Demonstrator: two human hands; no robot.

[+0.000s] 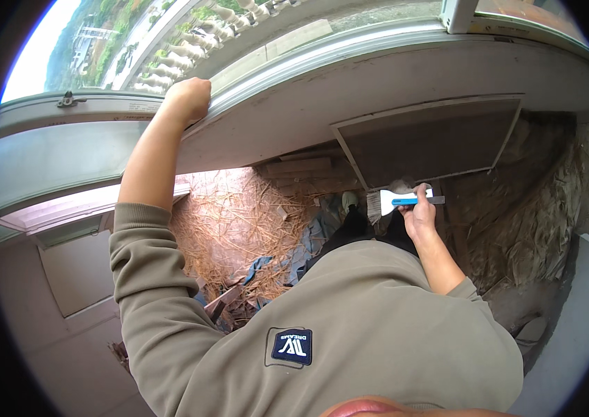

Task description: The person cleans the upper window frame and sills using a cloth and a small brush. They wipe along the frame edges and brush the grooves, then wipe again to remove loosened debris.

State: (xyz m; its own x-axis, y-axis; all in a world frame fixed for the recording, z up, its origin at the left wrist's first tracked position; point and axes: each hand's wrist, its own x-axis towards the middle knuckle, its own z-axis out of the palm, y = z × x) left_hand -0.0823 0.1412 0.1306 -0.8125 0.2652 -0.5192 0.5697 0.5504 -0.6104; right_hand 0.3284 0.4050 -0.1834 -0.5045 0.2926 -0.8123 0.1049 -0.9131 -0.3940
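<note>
My left hand [190,99] is closed in a fist at the white window frame [260,82], where the glass sash [65,161] meets the open part. Whatever its curled fingers hold is hidden. Lower down on the right, in front of my body, my right hand [418,217] is wrapped round a flat brush [386,201]. The brush has a white body, a blue and grey handle and grey bristles pointing left. Just beyond it a framed mesh window screen [433,139] leans against the wall beneath the sill.
Straw-like scraps [228,215] and cloth litter the floor at left. Crumpled dusty sheeting [524,222] lies at right. Wooden boards [301,167] rest along the wall. Outside the window runs a balustrade [190,47]. A white ledge [566,333] borders the right side.
</note>
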